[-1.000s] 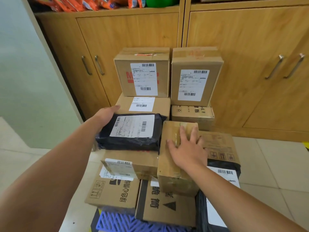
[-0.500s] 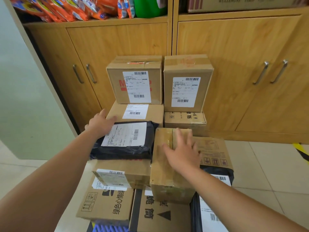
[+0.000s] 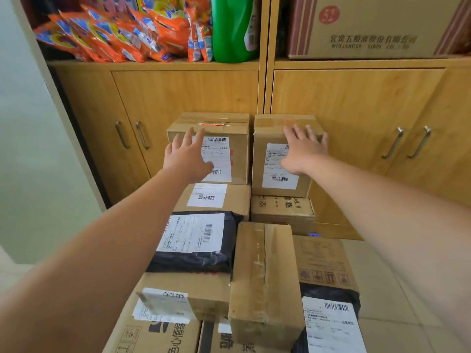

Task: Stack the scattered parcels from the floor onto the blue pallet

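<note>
Parcels [image 3: 193, 238] against wooden cabinet [image 3: 178, 93], snack packets [image 3: 114, 34] above

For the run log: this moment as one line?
left hand: open, at left top box | right hand: open, at right top box | black mailer: lying on stack, unheld

Reaching up the middle of the frame with fingers spread: left hand [image 3: 187, 155] in front of the left top box [image 3: 239, 154], right hand [image 3: 304, 151] at the top edge of the right top box [image 3: 267, 128], touching or not hard to tell. Lower down, piled brown boxes [image 3: 183, 284] with a black bag [image 3: 193, 262] on top, just left of a tall box [image 3: 262, 276]. Behind, a wooden cupboard [image 3: 344, 103], with orange packets [image 3: 114, 36] upper left and a green bottle [image 3: 229, 29] at top middle.
</note>
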{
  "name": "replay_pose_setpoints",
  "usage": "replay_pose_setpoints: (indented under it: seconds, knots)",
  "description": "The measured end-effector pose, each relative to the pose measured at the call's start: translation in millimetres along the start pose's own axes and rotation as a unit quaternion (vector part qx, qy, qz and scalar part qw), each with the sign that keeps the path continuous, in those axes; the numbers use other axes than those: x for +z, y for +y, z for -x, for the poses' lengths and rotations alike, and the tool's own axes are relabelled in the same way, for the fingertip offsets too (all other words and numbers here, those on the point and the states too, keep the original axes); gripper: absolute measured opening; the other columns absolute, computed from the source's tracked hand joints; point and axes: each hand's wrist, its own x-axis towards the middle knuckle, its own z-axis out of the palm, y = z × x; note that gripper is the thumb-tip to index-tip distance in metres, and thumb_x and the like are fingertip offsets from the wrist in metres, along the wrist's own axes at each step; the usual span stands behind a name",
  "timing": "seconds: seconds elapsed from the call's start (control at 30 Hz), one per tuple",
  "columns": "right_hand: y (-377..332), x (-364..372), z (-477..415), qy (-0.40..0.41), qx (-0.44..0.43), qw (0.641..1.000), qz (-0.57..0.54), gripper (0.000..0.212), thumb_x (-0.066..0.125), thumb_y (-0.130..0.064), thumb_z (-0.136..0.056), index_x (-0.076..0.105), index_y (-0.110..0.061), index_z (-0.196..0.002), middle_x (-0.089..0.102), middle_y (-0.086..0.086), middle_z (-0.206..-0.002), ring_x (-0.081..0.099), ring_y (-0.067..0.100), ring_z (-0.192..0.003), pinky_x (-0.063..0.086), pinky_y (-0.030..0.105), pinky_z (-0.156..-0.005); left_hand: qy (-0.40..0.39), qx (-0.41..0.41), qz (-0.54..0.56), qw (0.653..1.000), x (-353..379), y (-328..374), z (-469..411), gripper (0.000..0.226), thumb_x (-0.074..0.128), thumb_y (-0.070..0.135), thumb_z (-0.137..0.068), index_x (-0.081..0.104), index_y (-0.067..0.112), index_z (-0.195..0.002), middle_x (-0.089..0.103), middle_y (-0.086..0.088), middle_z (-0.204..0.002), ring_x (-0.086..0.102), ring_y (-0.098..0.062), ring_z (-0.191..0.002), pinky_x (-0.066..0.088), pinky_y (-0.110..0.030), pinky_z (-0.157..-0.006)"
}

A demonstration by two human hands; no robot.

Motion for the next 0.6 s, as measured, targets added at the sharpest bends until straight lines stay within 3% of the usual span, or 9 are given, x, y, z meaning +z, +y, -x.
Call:
replay_pose_setpoints:
  seconds: [0.27,0.4,0.6]
  knots:
    - [5.6,0.2,-16.4,-0.013,-0.003,1.0,0.007,0.089,0.054,-0.022,-0.093,-0.006,-0.031,-0.159,-0.006,-0.001,-0.168,-0.006,0.028,-0.154,-0.007,0.053,-0.121,-0.041,-0.025,0.034,0.998,1.3,6.3,-9.6,0.096,0.057,0.02,-0.086,-0.006,0.034,-0.157,-0.011,0.004,-0.166,0.002,-0.033,-0.152,0.014,-0.052,-0.121]
    - [4.2,-1.4,-16.2,-0.015,-0.008,1.0,0.006,0.091,0.057,-0.029,-0.092,-0.005,-0.03,-0.159,-0.006,0.0,-0.168,-0.006,0.029,-0.153,-0.007,0.054,-0.121,-0.034,-0.016,0.071,0.997,-2.9,0.8,-3.9,0.097,0.056,0.017,-0.085,-0.006,0.039,-0.156,-0.009,0.006,-0.166,0.001,-0.034,-0.152,0.015,-0.054,-0.12]
    - [3.9,-4.6,-1.7,0.001,-0.028,0.999,-0.028,0.098,0.06,-0.042,-0.087,-0.009,-0.04,-0.157,-0.012,-0.004,-0.167,-0.017,0.026,-0.152,-0.01,0.051,-0.121,-0.036,0.002,0.169,0.985,9.2,-18.7,28.0,0.097,0.064,0.027,-0.081,0.004,0.033,-0.157,0.017,-0.002,-0.164,0.012,-0.033,-0.151,0.015,-0.057,-0.12]
